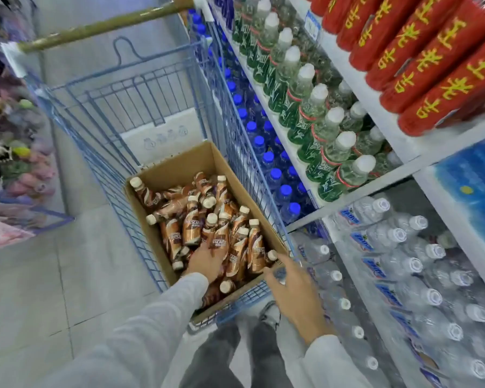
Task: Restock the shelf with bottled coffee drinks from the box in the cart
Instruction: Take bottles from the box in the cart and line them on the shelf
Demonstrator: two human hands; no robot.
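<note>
**Left hand in the box, right hand loose over its corner**

The shelf (384,127) fills the right side of the view, a white unit of stacked tiers. Red cans (431,65) with yellow lettering lie on its upper tier. Below them stand green bottles (305,88) with white caps, then blue-capped bottles (263,152) lower down. Clear water bottles (403,261) lie packed on the bottom tiers, with blue packs (473,191) at the far right.

The cart (151,85), blue wire with an olive handle bar, stands just beside the shelf, its right wall next to the blue-capped bottles. A blurred display of pastel goods (20,152) lines the left edge of the aisle.

The box (179,163), open brown cardboard, sits in the cart against its right wall and near end. A white carton (165,133) lies beyond it. The bottled coffee drinks (192,222) lie jumbled in the box, brown and cream labels, pale caps, heaped toward its near end.

The left hand (205,261), in a grey sleeve, reaches into the near part of the box. Its fingers curl round the lower end of a coffee bottle (221,242). The right hand (294,289) hangs over the box's near right corner, fingers loosely spread, holding nothing; it is motion-blurred.
</note>
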